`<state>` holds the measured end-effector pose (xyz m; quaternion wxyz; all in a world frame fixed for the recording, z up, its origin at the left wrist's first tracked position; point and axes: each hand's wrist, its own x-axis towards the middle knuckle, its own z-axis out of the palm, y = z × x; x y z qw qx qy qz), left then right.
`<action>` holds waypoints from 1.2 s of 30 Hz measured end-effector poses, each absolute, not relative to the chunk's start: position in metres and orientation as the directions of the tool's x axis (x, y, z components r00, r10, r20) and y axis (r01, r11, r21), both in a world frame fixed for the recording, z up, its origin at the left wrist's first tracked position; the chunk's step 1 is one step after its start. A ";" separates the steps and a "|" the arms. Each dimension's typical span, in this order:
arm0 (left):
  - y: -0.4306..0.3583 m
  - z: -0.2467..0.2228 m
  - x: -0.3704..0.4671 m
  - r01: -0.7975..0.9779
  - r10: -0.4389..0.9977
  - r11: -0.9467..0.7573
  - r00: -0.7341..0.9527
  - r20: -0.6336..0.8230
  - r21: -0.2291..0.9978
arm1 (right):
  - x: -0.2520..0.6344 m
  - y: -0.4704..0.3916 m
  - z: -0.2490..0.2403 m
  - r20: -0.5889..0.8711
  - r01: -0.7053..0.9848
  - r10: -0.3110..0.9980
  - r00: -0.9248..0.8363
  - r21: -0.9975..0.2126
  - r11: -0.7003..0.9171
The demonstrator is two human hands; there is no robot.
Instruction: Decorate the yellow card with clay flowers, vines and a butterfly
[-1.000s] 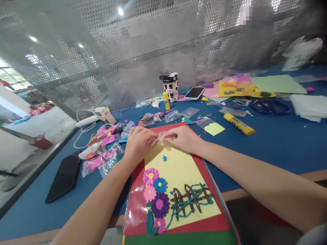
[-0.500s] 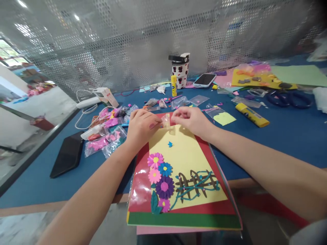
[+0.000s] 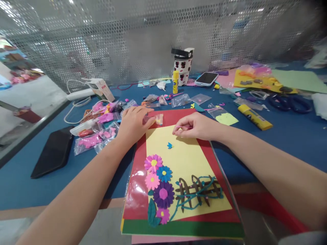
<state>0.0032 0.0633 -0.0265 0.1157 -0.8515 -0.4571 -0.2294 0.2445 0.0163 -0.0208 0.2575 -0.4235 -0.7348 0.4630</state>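
Two hands are working around a yellow sheet (image 3: 184, 154) with flowers (image 3: 163, 194) and a brown fence.
The sheet is lying on a red backing (image 3: 136, 200) at the counter's (image 3: 291, 134) near edge. A small clear bag (image 3: 159, 119) is showing beside the left hand (image 3: 134, 124); whether that grip is pinching it, I cannot tell. The right hand's (image 3: 195, 126) grip is pressing its fingertips together over the sheet.
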 end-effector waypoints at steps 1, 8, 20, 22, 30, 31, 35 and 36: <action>0.062 -0.025 0.004 0.821 0.715 -0.571 0.482 0.507 0.023 | 0.244 0.016 -0.021 0.003 0.371 0.860 -0.510 -0.901 0.224; 0.059 -0.023 0.007 0.740 0.656 -0.669 0.542 0.526 0.071 | 0.242 0.015 -0.024 0.054 0.451 0.871 -0.488 -0.839 0.305; 0.060 -0.025 0.009 0.655 0.594 -0.749 0.598 0.538 0.100 | 0.253 0.021 -0.022 0.062 0.664 0.864 -0.500 -0.613 0.428; 0.060 -0.024 0.009 0.636 0.577 -0.766 0.613 0.540 0.096 | 0.253 0.021 -0.022 0.067 0.657 0.867 -0.494 -0.625 0.423; 0.058 -0.022 0.011 0.525 0.485 -0.845 0.674 0.558 0.100 | 0.253 0.019 -0.025 0.102 0.623 0.849 -0.519 -0.635 0.457; 0.058 -0.022 0.011 0.517 0.478 -0.850 0.677 0.560 0.100 | 0.253 0.019 -0.025 0.097 0.630 0.852 -0.514 -0.631 0.452; 0.060 -0.024 0.010 0.508 0.479 -0.854 0.679 0.556 0.115 | 0.250 0.016 -0.022 0.053 0.676 0.859 -0.510 -0.592 0.438; 0.060 -0.025 0.010 0.503 0.482 -0.855 0.686 0.545 0.124 | 0.249 0.014 -0.021 0.052 0.703 0.860 -0.507 -0.553 0.448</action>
